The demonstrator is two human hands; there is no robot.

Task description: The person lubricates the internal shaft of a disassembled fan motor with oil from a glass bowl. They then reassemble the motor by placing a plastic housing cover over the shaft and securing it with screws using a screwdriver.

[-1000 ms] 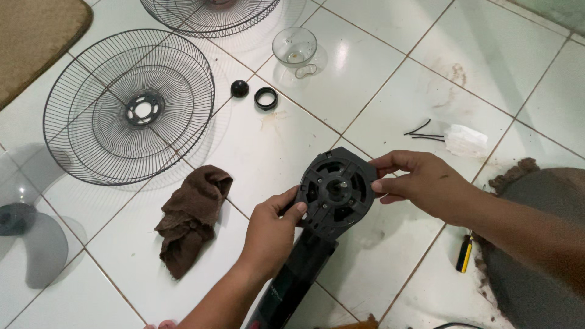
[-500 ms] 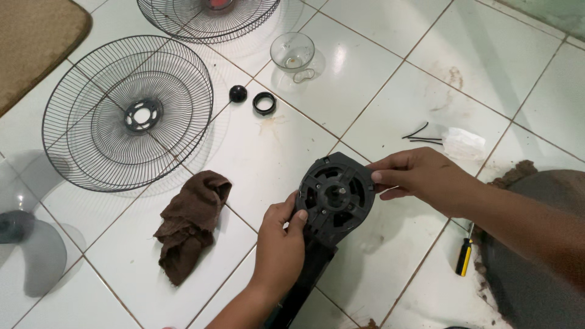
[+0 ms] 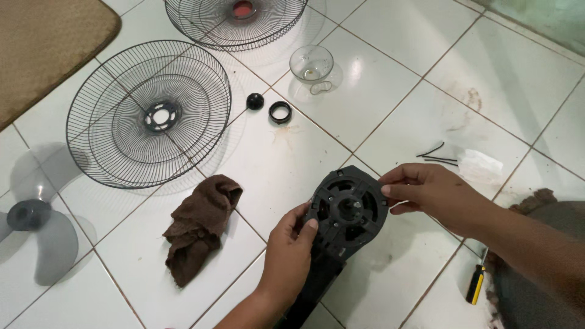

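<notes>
views: just the one, a head-worn camera, so nothing overlaps with a second angle
position: up above a white tiled floor point(image 3: 390, 79), at the wearer's head height while they're low to the ground
facing: steeply down and a bit forward, with the tile lines running diagonally across the frame
distance: pretty close; both forearms come in from the bottom and right edges, and the left hand point(image 3: 286, 256) and right hand point(image 3: 436, 195) sit just below centre
centre of frame: the round black plastic fan motor housing point(image 3: 347, 213)
far edge: the black wire fan grille with a red hub point(image 3: 237, 18), cut off at the top
left edge: the translucent grey fan blade point(image 3: 36, 231), partly cropped
</notes>
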